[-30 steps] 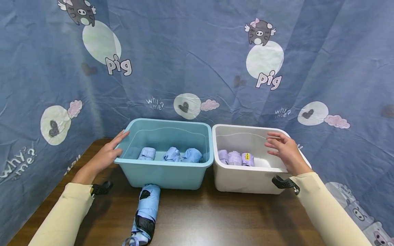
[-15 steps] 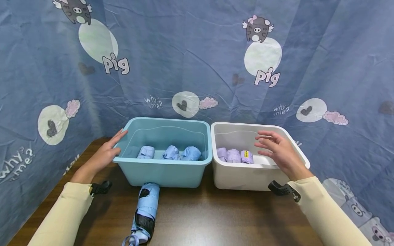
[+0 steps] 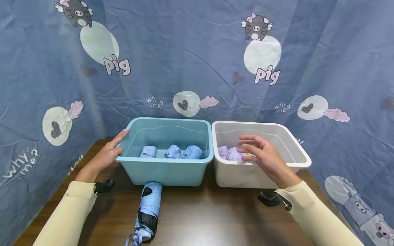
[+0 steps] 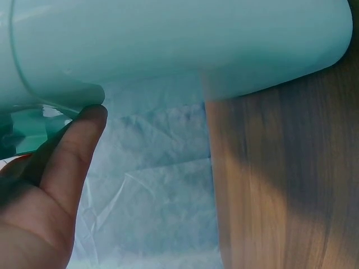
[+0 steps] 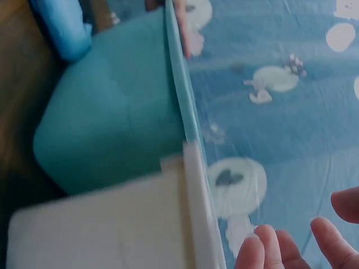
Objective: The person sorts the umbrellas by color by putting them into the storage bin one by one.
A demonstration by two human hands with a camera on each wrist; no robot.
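My left hand point(image 3: 104, 158) rests at the left rim of a teal plastic bin point(image 3: 166, 173), its fingers extended along the edge. In the left wrist view the thumb point(image 4: 70, 162) lies against that rim. Several folded light-blue umbrellas point(image 3: 192, 152) are inside this bin. My right hand point(image 3: 266, 158) hovers over the front of a white bin point(image 3: 246, 177), fingers loosely bent and holding nothing. Below it in the head view are several folded lilac umbrellas point(image 3: 234, 154), partly hidden by the fingers. A blue folded umbrella point(image 3: 149, 202) with black patches lies on the table before the teal bin.
The two bins stand side by side on a brown wooden table point(image 3: 203, 218). Behind them hangs a blue cloth point(image 3: 197, 58) printed with pigs and clouds. A black strap is on each wrist.
My right hand has moved left across the white bin, from its right side to over the lilac umbrellas. My left hand stays at the teal rim.
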